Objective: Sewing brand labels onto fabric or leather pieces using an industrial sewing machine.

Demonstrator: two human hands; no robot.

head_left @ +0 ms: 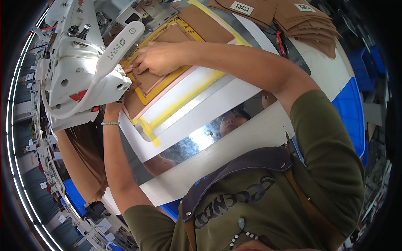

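Observation:
My right hand point(161, 58) rests on a brown panel point(151, 82) framed by a yellow template point(147, 98), its fingers bent and apart. Most of my left hand point(114, 108) is behind the white head of a sewing machine point(69, 69); only the wrist and a little of the fingers show beside the panel's left edge. What those fingers do is hidden. Under the template lies a larger brown sheet point(133, 102) with pink strips and yellow tape point(188, 99) along its border.
A stack of brown pieces point(307, 27) with white labels lies at the far right. Red-handled pliers or snips point(279, 42) are near it. A shiny metal plate point(201, 140) is set in the white table point(238, 136). Blue bins point(349, 117) stand at the right.

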